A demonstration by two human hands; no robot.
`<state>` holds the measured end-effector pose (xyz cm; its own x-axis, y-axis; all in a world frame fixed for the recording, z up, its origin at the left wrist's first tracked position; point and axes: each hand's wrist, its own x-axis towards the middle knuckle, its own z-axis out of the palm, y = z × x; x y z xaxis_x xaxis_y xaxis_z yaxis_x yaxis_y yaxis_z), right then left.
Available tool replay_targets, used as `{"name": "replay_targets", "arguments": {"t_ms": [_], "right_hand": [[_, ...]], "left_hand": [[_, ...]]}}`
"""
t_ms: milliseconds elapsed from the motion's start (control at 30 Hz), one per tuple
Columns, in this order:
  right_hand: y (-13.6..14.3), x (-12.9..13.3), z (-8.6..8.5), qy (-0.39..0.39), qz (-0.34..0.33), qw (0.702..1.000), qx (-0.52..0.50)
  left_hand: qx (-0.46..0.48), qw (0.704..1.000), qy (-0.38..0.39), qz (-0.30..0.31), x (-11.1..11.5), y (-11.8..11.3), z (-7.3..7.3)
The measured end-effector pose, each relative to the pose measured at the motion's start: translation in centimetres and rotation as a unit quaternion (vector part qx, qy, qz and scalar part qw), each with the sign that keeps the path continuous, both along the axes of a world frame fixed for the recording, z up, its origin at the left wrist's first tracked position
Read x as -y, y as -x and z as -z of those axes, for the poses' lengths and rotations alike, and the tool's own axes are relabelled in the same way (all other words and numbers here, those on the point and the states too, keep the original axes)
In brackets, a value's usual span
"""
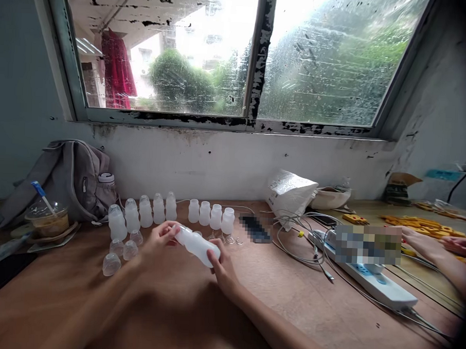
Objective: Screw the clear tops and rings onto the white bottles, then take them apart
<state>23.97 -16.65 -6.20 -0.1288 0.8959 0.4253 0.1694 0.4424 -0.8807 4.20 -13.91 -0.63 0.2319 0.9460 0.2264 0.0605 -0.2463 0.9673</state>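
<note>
Between my two hands a frosted white baby bottle [197, 246] lies tilted above the table, its clear cap end up to the left. My left hand [164, 237] grips the capped end, fingers closed round it. Near the base, my right hand [222, 264] is wrapped round the bottle. Beyond my left hand stands a row of capped bottles [145, 212]. Several clear domed caps [112, 264] sit in front of them. Behind the held bottle are open, uncapped bottles [216, 216], with small rings [230, 240] lying close by.
At left are a grey backpack [72, 178] and a lidded drink cup [48, 219]. To the right lie a blurred-out dark object [256, 228], tangled cables [297, 244], a white bag [290, 195] and a power strip [386, 289]. Another person's hands [426, 247] are beside yellow parts [419, 225].
</note>
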Motion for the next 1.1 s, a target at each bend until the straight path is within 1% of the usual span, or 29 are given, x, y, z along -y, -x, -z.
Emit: {"name": "replay_targets", "arguments": {"t_ms": [67, 100, 133, 200, 267, 333, 400, 500, 533, 633, 733, 867, 1100], "right_hand": [[0.9, 0.2, -0.1, 0.086, -0.087, 0.992, -0.026], [1.2, 0.3, -0.1, 0.112, -0.119, 0.986, -0.043], [1.3, 0.2, 0.0, 0.126, -0.138, 0.981, -0.058], [1.2, -0.3, 0.2, 0.126, -0.134, 0.98, -0.078], [0.6, -0.9, 0.4, 0.115, -0.106, 0.985, -0.08], [-0.2, -1.6, 0.6, 0.103, -0.077, 0.989, -0.077], [-0.8, -2.1, 0.7, 0.092, -0.058, 0.991, -0.072], [-1.2, -2.5, 0.8, 0.08, -0.041, 0.994, -0.059], [-1.2, -2.5, 0.8, 0.078, -0.037, 0.995, -0.056], [-1.1, -2.5, 0.8, 0.077, -0.033, 0.995, -0.049], [-1.1, -2.4, 0.8, 0.078, -0.033, 0.996, -0.04], [-1.3, -2.5, 0.8, 0.075, -0.03, 0.996, -0.029], [-1.5, -3.0, 1.1, 0.068, -0.017, 0.997, -0.019]], "left_hand": [[-0.061, 0.998, 0.005, 0.005, -0.7, 0.8, -2.7], [-0.093, 0.996, -0.011, 0.007, -1.0, 1.1, -3.9], [-0.121, 0.992, -0.033, 0.005, -1.4, 1.2, -5.0], [-0.17, 0.982, -0.078, -0.009, -2.3, 1.3, -6.9], [-0.217, 0.969, -0.111, -0.036, -3.6, 1.0, -8.1], [-0.279, 0.948, -0.14, -0.058, -5.2, 0.6, -9.0], [-0.356, 0.916, -0.166, -0.081, -7.0, 0.1, -9.5], [-0.465, 0.858, -0.185, -0.118, -9.9, -0.5, -9.3], [-0.486, 0.845, -0.184, -0.125, -10.9, -0.7, -9.0], [-0.522, 0.824, -0.174, -0.135, -13.6, -1.1, -7.8], [-0.557, 0.803, -0.156, -0.144, -15.6, -1.3, -6.6], [-0.589, 0.782, -0.142, -0.146, -17.1, -1.5, -5.6], [-0.612, 0.765, -0.13, -0.149, -18.1, -1.8, -4.7]]}}
